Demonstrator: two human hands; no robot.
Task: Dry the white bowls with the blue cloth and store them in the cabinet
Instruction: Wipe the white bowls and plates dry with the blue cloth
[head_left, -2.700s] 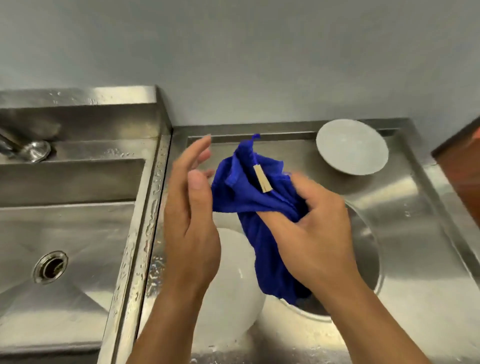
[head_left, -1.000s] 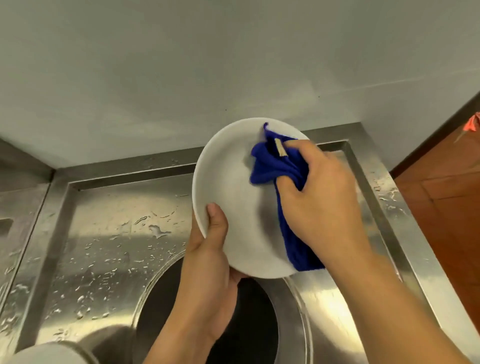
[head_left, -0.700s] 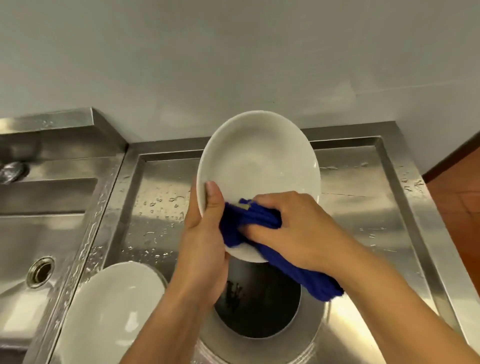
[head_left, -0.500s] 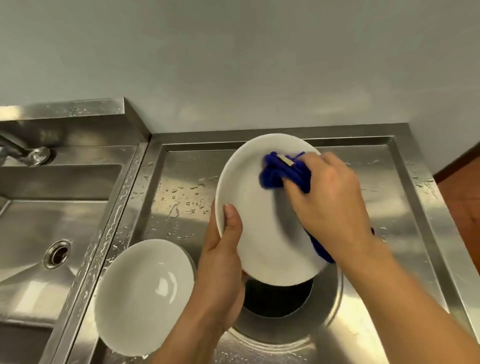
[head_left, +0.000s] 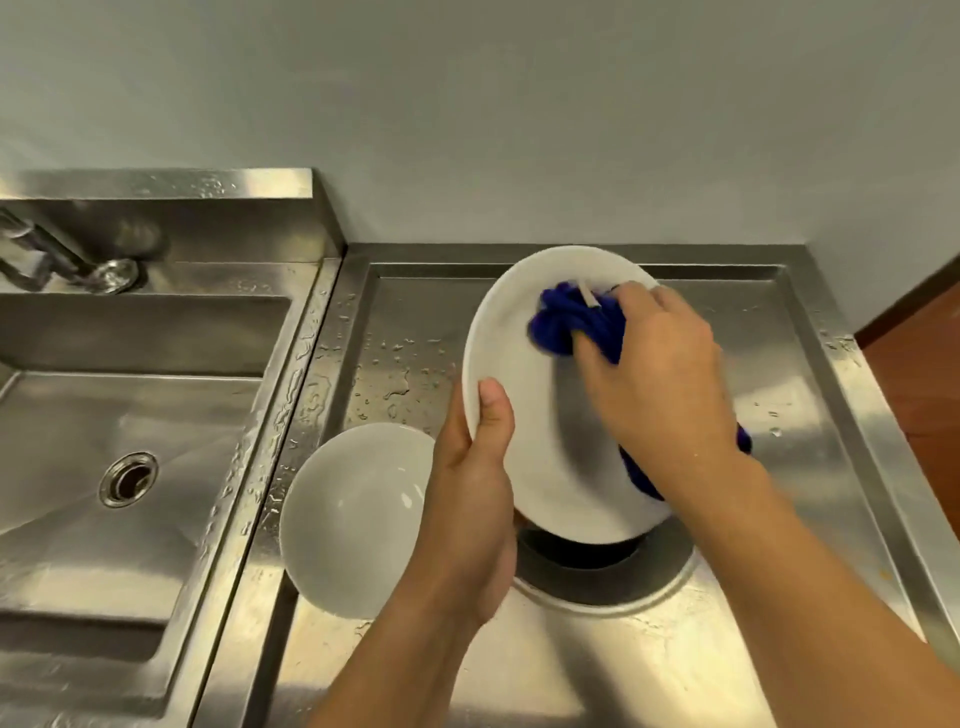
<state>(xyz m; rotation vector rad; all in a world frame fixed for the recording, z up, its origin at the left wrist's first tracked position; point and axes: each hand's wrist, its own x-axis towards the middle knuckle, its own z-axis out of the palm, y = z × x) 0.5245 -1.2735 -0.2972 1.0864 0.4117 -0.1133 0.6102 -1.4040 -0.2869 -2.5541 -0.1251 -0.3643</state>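
left hand clamps the tilted bowl rim; right hand bunches blue cloth inside: wipe round the wall, then the underside.

Plain pale grey-white wall fills upper half, unmarked. Below it, stainless steel desk with raised rim, water droplets scattered on surface, round dark opening sunk in middle. Left: rectangular stainless steel sink basin with round drain, chrome tap on raised steel back ledge. Far right: reddish-brown tiled floor. Soft, even light; dull reflections on steel.
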